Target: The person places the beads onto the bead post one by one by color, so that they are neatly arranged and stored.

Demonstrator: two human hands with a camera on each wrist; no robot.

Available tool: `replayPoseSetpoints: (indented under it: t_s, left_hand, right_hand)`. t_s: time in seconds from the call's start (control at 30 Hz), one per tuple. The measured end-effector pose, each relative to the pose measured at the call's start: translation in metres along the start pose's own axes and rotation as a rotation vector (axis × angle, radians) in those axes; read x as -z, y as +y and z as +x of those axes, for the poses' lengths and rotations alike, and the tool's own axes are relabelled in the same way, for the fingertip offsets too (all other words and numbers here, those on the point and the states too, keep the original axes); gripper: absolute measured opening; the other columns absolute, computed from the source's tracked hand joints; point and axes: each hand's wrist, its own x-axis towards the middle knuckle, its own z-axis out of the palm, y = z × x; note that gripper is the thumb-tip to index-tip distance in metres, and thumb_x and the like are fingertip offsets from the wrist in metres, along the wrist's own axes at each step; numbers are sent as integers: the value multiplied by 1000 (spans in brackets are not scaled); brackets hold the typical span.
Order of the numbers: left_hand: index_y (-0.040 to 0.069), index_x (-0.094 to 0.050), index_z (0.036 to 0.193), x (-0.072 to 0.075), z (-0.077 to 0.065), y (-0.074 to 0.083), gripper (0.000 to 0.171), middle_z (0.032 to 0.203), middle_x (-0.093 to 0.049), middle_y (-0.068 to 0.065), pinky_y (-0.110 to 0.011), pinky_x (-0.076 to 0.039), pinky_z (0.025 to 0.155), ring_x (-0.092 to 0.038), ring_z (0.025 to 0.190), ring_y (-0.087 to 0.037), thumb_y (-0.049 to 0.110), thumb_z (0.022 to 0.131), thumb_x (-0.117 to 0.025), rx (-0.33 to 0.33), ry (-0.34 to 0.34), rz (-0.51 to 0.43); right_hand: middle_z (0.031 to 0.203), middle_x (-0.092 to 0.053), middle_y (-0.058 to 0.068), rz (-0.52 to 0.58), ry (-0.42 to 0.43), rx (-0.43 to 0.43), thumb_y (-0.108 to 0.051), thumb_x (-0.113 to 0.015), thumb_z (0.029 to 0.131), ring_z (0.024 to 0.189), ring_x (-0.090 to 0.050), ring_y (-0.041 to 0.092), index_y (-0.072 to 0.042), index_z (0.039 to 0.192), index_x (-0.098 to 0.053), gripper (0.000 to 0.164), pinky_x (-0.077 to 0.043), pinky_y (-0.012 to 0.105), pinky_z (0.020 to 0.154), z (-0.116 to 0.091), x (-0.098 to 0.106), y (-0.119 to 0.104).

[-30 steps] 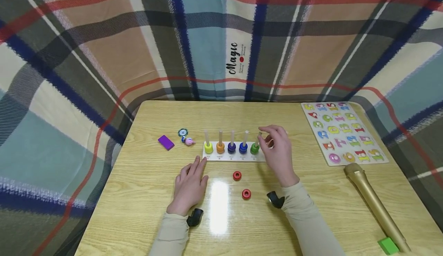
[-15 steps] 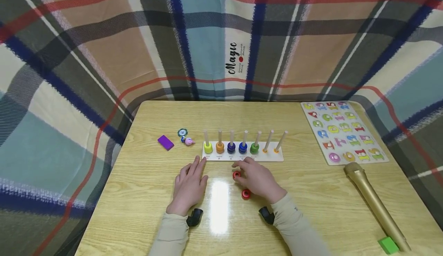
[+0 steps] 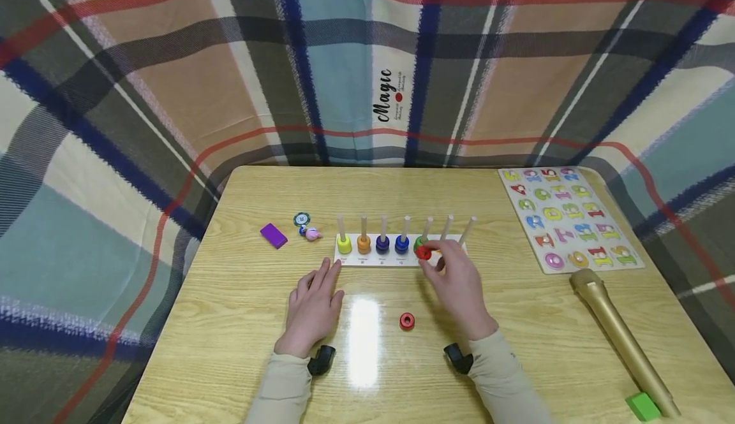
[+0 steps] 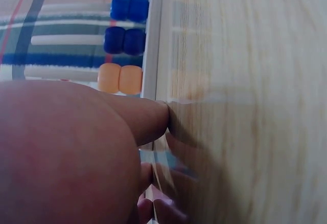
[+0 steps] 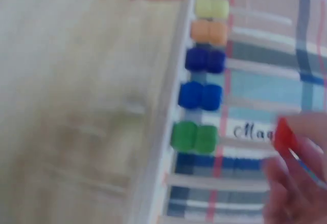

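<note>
A white board (image 3: 373, 260) with a row of upright pegs stands mid-table. Yellow (image 3: 344, 245), orange (image 3: 363, 245), dark blue (image 3: 382, 244), blue (image 3: 402, 244) and green beads (image 5: 194, 137) sit in pairs on its pegs; the two rightmost pegs are bare. My right hand (image 3: 459, 284) pinches a red bead (image 3: 423, 253) between thumb and fingertips, in front of the green peg in the head view. Another red bead (image 3: 406, 321) lies on the table between my hands. My left hand (image 3: 312, 309) rests flat, fingers extended, its fingertips at the board's left front corner.
Left of the board lie a purple block (image 3: 274, 236), a round green-and-white token (image 3: 302, 219) and a small pink figure (image 3: 312, 234). On the right are a number puzzle board (image 3: 568, 220), a gold microphone (image 3: 623, 341) and a green block (image 3: 643, 406).
My right hand went from the green peg down to the upper red bead on the table, picked it up and carried it back to the pegs. The left hand stays put.
</note>
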Motion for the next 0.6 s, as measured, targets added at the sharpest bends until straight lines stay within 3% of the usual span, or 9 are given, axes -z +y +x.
replayPoseSetpoints:
  t_s: [0.1, 0.2, 0.6]
  left_hand:
    - [24, -33, 161, 0, 0, 0, 60, 169, -29, -7, -62, -31, 109, -31, 146, -41, 30, 105, -53, -10, 15, 1]
    - [24, -33, 161, 0, 0, -1, 60, 169, -28, -7, -63, -31, 109, -31, 147, -41, 30, 105, -52, -11, 12, -2]
    - [24, -34, 161, 2, -1, 1, 59, 170, -27, -6, -61, -32, 110, -30, 148, -40, 31, 106, -52, 7, -11, 5]
  right_hand:
    - [108, -70, 13, 59, 229, -33, -9, -80, 88, 71, -64, 20, -5, 116, -70, 29, -39, 15, 59, 8, 13, 4]
    - [113, -68, 16, 93, 330, -80, -8, -77, 91, 72, -64, 24, -3, 119, -70, 30, -35, 8, 61, 14, 23, 7]
    - [116, -68, 14, 99, 280, -148, -14, -73, 95, 77, -65, 24, -6, 124, -69, 31, -38, 13, 64, 33, 27, 12]
